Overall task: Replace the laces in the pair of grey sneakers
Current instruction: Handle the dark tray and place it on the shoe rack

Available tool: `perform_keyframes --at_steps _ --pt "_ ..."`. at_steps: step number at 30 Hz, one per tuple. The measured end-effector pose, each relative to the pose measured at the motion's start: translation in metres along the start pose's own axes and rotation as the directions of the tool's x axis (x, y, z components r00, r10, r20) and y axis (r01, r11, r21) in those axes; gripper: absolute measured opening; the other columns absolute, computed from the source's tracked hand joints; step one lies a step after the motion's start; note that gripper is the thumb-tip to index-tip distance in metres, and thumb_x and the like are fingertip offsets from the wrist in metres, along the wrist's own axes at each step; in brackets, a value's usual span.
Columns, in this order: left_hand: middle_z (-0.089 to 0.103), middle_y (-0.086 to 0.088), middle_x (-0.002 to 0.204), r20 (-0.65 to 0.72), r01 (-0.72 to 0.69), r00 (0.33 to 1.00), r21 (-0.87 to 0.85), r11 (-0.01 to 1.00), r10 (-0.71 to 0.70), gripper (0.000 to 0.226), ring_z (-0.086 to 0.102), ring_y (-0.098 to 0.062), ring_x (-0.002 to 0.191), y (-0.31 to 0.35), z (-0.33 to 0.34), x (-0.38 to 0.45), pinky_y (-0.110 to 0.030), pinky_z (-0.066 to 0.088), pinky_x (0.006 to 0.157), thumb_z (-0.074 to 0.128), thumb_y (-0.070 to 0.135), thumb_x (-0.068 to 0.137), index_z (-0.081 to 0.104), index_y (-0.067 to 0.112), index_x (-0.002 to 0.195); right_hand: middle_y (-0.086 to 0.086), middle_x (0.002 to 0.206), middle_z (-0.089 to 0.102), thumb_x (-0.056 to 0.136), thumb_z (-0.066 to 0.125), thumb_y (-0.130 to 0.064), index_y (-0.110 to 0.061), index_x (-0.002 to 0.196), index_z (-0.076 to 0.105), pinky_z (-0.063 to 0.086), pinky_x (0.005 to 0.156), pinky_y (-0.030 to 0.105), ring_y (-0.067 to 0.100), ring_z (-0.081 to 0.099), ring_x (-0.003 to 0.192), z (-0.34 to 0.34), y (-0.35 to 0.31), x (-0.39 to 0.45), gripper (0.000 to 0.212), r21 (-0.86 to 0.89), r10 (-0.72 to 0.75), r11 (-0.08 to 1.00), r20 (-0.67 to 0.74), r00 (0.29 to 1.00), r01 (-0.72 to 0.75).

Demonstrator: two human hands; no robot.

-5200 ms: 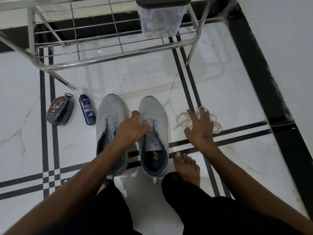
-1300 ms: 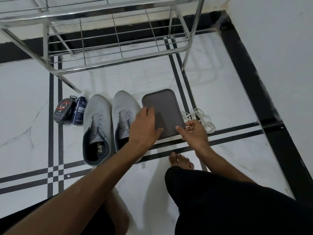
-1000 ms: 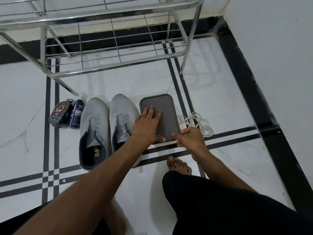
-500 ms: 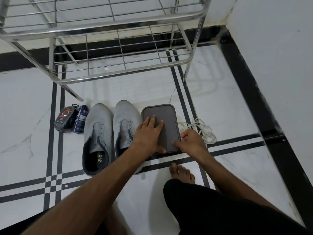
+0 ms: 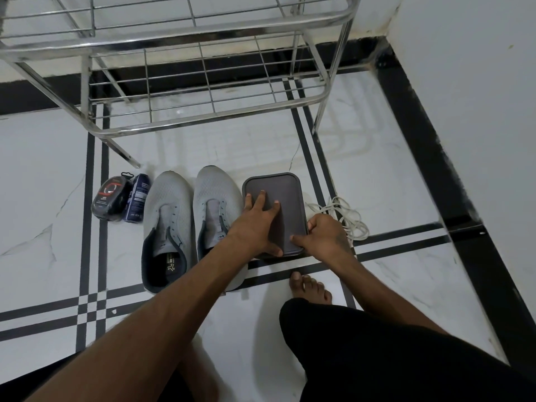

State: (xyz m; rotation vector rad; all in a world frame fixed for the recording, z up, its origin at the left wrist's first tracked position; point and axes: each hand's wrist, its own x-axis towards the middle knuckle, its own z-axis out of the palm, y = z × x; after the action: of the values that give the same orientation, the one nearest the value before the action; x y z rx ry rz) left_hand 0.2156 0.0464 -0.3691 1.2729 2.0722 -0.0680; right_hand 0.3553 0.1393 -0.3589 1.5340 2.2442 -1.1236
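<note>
Knees in black shorts (image 5: 391, 352) fill the near edge of our view, with our bare foot (image 5: 311, 287) planted on the white floor (image 5: 43, 175) just ahead. Past it we reach both arms forward to a dark lid (image 5: 285, 195) that lies flat on the floor. Our left hand (image 5: 256, 224) rests on the lid with fingers straight and spread, thumb along the near edge, holding nothing. Our right hand (image 5: 324, 237) curls its grip on the lid's near right corner, thumb on top and fingers bent over the right rim. We cannot tell what lies under the lid.

Just left of the lid stand the two grey sneakers (image 5: 188, 224), side by side and touching, toes pointing away from us, eyelets bare of laces. The right sneaker sits against the lid's left edge, partly under our left forearm. Just right of the lid, beside our right hand, a loose tangle of white laces (image 5: 346, 216) lies on the floor.

Left of the sneakers lie a black polish sponge (image 5: 108, 198) and a blue bottle (image 5: 137, 201), touching each other. Farthest off stands a steel rack (image 5: 203, 120) near the wall (image 5: 464, 97).
</note>
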Motion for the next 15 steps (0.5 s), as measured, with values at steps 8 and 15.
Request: perform_keyframes --at_steps 8,15 --pt "-0.027 -0.012 0.161 0.050 0.014 0.999 -0.020 1.000 -0.013 0.141 -0.022 -0.041 0.147 0.003 0.004 -0.008 -0.056 0.016 0.119 0.069 0.081 0.062 -0.016 0.019 0.156 -0.004 0.058 0.054 0.076 0.075 -0.035 -0.019 0.065 0.054 0.036 0.051 0.026 0.011 0.051 0.056 -0.008 -0.003 -0.001 0.028 0.110 -0.101 0.989 0.046 0.994 0.095" --pt "-0.017 -0.023 0.162 -0.090 -0.063 0.994 0.063 0.996 0.068 0.104 -0.009 -0.044 0.149 0.002 0.021 -0.020 -0.057 0.015 0.121 0.039 0.072 0.089 -0.018 0.014 0.155 -0.003 0.077 0.073 0.094 0.049 -0.060 -0.012 0.079 0.065 0.054 0.074 0.034 0.015 0.071 0.075 -0.008 0.004 -0.003 0.053 0.525 0.009 0.846 0.158 0.987 -0.092"
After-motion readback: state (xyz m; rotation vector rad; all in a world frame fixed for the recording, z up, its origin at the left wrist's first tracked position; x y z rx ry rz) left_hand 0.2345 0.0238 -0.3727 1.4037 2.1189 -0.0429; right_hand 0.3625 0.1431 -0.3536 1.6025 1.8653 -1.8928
